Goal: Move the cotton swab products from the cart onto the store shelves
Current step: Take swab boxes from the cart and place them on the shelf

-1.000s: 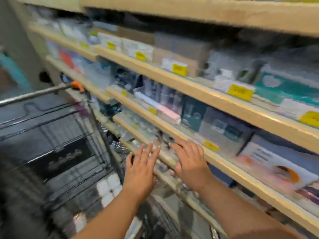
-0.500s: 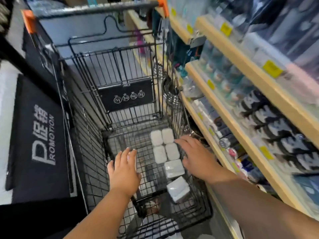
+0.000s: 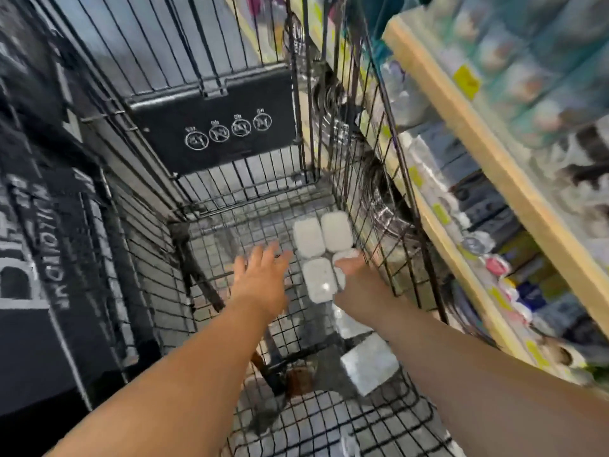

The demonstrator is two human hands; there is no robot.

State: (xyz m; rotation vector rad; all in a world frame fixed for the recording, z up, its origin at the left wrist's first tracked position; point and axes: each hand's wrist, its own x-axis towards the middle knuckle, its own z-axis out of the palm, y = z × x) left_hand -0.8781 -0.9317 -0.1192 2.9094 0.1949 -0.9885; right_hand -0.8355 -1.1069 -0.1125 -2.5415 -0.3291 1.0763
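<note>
Several white cotton swab packs lie on the floor of the black wire cart (image 3: 372, 150): two side by side at the far end (image 3: 309, 238), one nearer (image 3: 318, 280), and two more closer to me (image 3: 368, 367). My right hand (image 3: 361, 285) is down on the near-right pack (image 3: 344, 257) of the group, fingers curled over it. My left hand (image 3: 263, 278) hovers beside the packs with its fingers spread and holds nothing. The wooden store shelves (image 3: 461, 127) run along the right side of the cart.
The shelves hold rows of blurred packaged goods behind yellow price tags (image 3: 466, 81). A black plate with round symbols (image 3: 227, 130) hangs on the cart's far wall. A black promotion sign (image 3: 36, 252) stands to the left. The cart's right wall stands close to the shelf edge.
Both hands left the shelf and went down into the cart. The right hand has reached a swab pack; the left hand moved forward beside the packs.
</note>
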